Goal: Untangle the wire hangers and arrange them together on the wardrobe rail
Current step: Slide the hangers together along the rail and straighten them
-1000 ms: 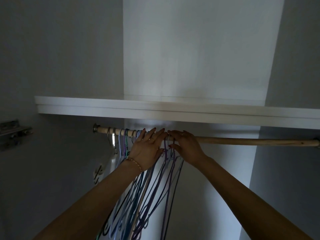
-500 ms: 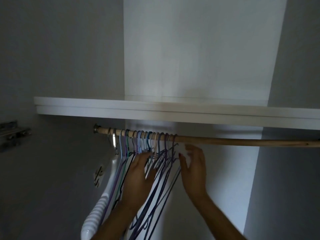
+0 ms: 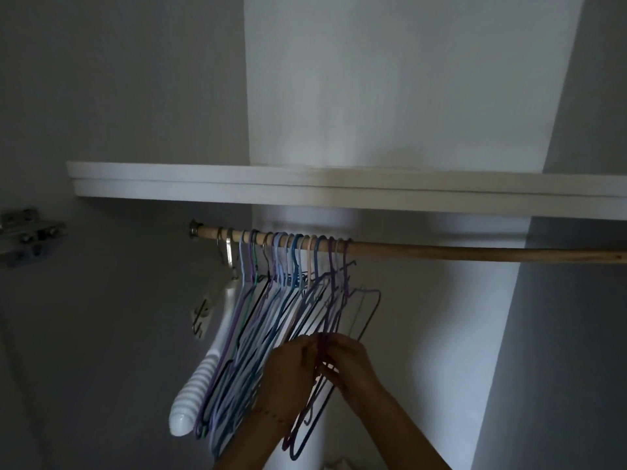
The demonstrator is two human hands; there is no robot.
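Note:
Several thin wire hangers (image 3: 271, 320) in purple, blue, pale and black hang bunched at the left part of the wooden wardrobe rail (image 3: 458, 251). Their hooks sit side by side on the rail. Below the rail my left hand (image 3: 291, 374) and my right hand (image 3: 349, 364) meet at the rightmost purple and dark hangers (image 3: 334, 310). The fingers of both hands pinch those wires where they cross. The lower ends of these hangers are partly hidden behind my hands.
A thick white plastic hanger (image 3: 203, 378) hangs at the far left of the rail. A white shelf (image 3: 305, 189) runs just above the rail. A metal door hinge (image 3: 27, 232) sits on the left wall. The rail's right length carries nothing.
Both hands dropped from the rail and the hooks down to the hangers' lower wires and now pinch them together. The hooks have become uncovered and sit in a row.

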